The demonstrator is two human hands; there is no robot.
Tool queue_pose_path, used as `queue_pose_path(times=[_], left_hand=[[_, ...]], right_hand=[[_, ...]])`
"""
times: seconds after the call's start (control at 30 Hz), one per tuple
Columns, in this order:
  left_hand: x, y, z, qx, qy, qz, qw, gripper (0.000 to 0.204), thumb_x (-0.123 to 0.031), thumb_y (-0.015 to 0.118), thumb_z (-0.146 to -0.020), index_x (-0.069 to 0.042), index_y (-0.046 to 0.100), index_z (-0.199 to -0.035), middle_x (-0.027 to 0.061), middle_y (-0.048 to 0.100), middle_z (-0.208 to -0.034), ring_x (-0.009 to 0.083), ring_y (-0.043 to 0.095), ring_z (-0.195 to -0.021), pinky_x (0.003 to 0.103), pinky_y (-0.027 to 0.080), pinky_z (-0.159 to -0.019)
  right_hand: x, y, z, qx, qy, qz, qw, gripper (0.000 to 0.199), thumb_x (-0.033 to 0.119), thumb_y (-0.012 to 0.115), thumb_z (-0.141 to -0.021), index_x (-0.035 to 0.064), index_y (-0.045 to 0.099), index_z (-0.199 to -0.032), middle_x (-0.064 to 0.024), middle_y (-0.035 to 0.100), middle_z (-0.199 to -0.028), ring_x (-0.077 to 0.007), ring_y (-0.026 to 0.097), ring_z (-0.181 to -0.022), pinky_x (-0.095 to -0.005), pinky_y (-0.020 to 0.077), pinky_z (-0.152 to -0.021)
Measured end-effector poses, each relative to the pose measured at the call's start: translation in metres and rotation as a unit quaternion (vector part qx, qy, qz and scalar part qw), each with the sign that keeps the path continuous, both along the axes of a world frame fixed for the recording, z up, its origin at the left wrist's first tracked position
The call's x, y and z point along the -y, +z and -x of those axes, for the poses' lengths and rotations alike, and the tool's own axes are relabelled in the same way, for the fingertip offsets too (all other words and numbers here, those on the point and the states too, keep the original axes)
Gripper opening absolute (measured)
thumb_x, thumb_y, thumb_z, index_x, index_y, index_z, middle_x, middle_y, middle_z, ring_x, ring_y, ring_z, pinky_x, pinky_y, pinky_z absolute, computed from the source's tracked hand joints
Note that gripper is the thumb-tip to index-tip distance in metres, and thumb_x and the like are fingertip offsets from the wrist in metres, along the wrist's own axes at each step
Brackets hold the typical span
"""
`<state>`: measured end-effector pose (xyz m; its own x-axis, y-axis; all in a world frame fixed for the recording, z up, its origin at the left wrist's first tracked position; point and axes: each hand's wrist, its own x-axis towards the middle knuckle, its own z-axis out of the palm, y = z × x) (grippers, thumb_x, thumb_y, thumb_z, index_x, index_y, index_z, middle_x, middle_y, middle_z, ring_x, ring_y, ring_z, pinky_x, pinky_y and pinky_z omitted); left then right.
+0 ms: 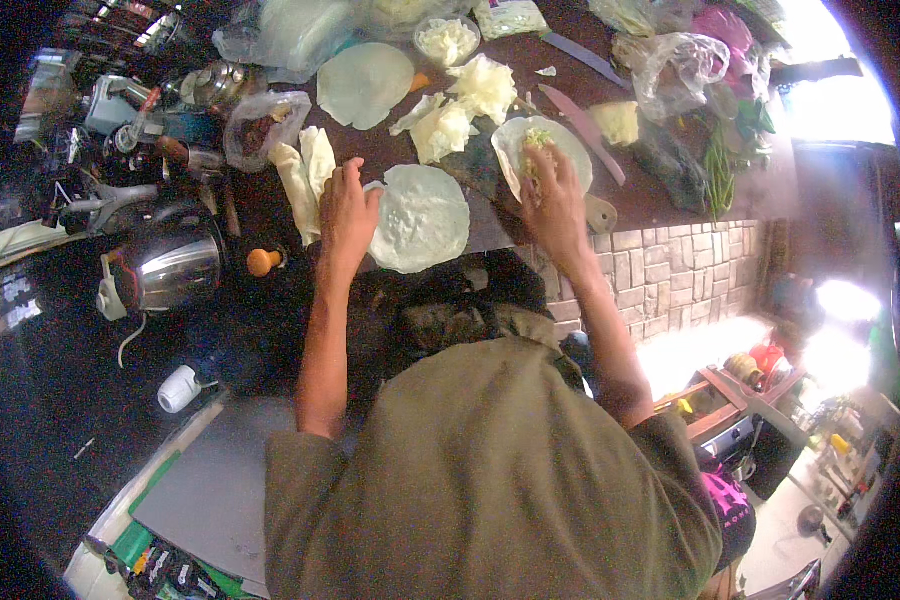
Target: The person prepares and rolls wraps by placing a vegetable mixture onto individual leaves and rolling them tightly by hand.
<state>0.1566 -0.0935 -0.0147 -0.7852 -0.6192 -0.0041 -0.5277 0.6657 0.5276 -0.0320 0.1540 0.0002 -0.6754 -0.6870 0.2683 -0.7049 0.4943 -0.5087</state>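
The round wrapper sheet [420,220] lies flat at the near edge of the dark brown tabletop [370,147], between the two hands. Its surface is translucent, pale and slightly wrinkled, and it bears no filling.

The left hand [348,222] is at the left rim of the sheet. Its thumb stands apart from the partly bent fingers, and no object is visible in its grasp. Thumb contact with the rim cannot be confirmed.

The right hand [556,205] is lowered onto shredded filling [538,137], fingers loosely curved downward. Whether it grips a portion cannot be told. The filling rests on a pale round disc [510,155], either a plate or another sheet.

Two elongated pale rolls [292,185] lie just left of the left hand. A second round sheet [365,85] lies farther away. Crumpled pale leaves [482,88] lie right of it, with a bowl [447,40] of pale pieces beyond. A pink-bladed knife [584,132] lies right of the disc.

Caution: the sheet appears thin; pulling at one rim could tear it. It may also stick to the tabletop if damp. Loose shreds could drop between disc and sheet if the fingers close weakly. A wide rightward reach could bring the right hand against the knife.
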Motion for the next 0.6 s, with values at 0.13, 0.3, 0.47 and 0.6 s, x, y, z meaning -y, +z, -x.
queue_pose_path(times=[0.13,0.3,0.47,0.6], left_hand=[[-0.021,0.008,-0.006,-0.03,0.007,-0.009,0.999,0.041,-0.018,0.065,-0.096,-0.001,0.052,-0.131,0.0203,0.058,-0.126,0.0388,0.054,-0.122,0.049,0.044,-0.103],[-0.036,0.007,-0.025,-0.041,0.036,-0.019,0.998,0.038,-0.018,0.064,-0.096,-0.001,0.055,-0.129,0.0197,0.059,-0.121,0.0392,0.055,-0.117,0.048,0.044,-0.1],[-0.039,-0.002,-0.043,-0.06,0.053,-0.042,0.996,0.037,-0.019,0.065,-0.096,0.0,0.056,-0.127,0.0198,0.06,-0.121,0.0387,0.056,-0.116,0.047,0.044,-0.1],[-0.037,-0.005,-0.053,-0.072,0.071,-0.044,0.994,0.037,-0.019,0.065,-0.096,0.0,0.058,-0.127,0.0197,0.062,-0.122,0.038,0.058,-0.116,0.046,0.045,-0.1]], right_hand=[[-0.013,-0.007,0.034,-0.017,0.042,-0.121,0.992,0.049,0.016,0.065,-0.091,0.0096,0.055,-0.138,-0.0217,0.05,-0.144,-0.0436,0.051,-0.13,-0.0503,0.0457,-0.105],[-0.012,-0.02,0.035,-0.083,0.092,-0.162,0.979,0.042,0.014,0.064,-0.089,0.0104,0.059,-0.131,-0.0186,0.056,-0.133,-0.0388,0.056,-0.123,-0.0482,0.0492,-0.1],[-0.013,-0.011,0.036,-0.04,0.112,-0.186,0.975,0.04,0.011,0.064,-0.087,0.0097,0.062,-0.127,-0.0166,0.06,-0.124,-0.0388,0.059,-0.116,-0.0471,0.0522,-0.096],[-0.015,-0.005,0.049,-0.029,0.139,-0.191,0.971,0.035,0.008,0.064,-0.086,0.0079,0.066,-0.121,-0.018,0.065,-0.117,-0.0394,0.062,-0.11,-0.0467,0.0545,-0.091]])
